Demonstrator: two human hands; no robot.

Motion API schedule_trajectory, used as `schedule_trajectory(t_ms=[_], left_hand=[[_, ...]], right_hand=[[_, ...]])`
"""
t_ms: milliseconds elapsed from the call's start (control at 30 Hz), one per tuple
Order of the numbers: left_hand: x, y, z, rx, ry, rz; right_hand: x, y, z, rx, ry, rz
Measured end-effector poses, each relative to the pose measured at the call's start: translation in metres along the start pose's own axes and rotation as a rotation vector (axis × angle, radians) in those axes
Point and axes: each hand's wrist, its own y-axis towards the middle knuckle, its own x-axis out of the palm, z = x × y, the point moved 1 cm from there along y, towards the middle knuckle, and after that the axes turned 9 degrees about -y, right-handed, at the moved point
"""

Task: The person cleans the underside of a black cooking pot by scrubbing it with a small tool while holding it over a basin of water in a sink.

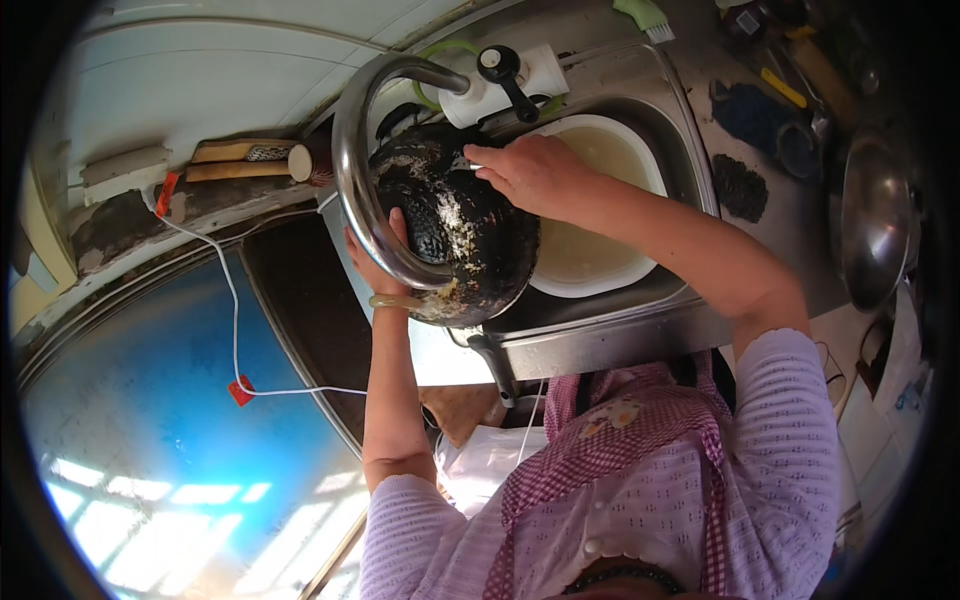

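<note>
A blackened wok (491,232) is tipped over the sink with its burnt underside up, flaky pale patches across it. Its black handle (495,367) hangs over the sink's front edge. My left hand (379,259) grips the wok's left side, partly hidden behind the curved metal faucet (351,150). In my right hand (540,176) is a small metal scraping tool (463,163), its tip against the wok's upper part; most of the tool is covered by my fingers. Under my right forearm, a white basin (600,289) of cloudy water sits in the sink.
The faucet's spout arches across the wok. Right of the stainless-steel sink (697,150) lie a dark scouring pad (739,187), a dark cloth (757,124) and a metal bowl (874,217). A green brush (646,19) lies behind. At left runs a white cable (236,315).
</note>
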Motion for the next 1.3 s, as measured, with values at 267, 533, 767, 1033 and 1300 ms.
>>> schedule_trajectory(t_ms=[267,533,767,1033,1300], left_hand=[[0.003,-0.001,-0.002,-0.134,0.017,-0.004],[-0.002,-0.005,-0.003,-0.144,0.014,-0.037],[-0.006,-0.010,0.000,-0.082,-0.022,-0.011],[-0.004,-0.005,0.016,-0.034,0.001,-0.011],[-0.004,-0.007,0.002,-0.033,0.044,-0.037]], right_hand=[[0.009,0.000,0.007,0.022,-0.100,0.069],[-0.004,-0.006,-0.018,0.104,-0.095,-0.019],[-0.009,-0.011,-0.018,0.101,-0.125,-0.145],[0.005,0.009,0.000,0.151,-0.135,-0.046],[0.004,-0.012,0.016,0.106,-0.148,-0.063]])
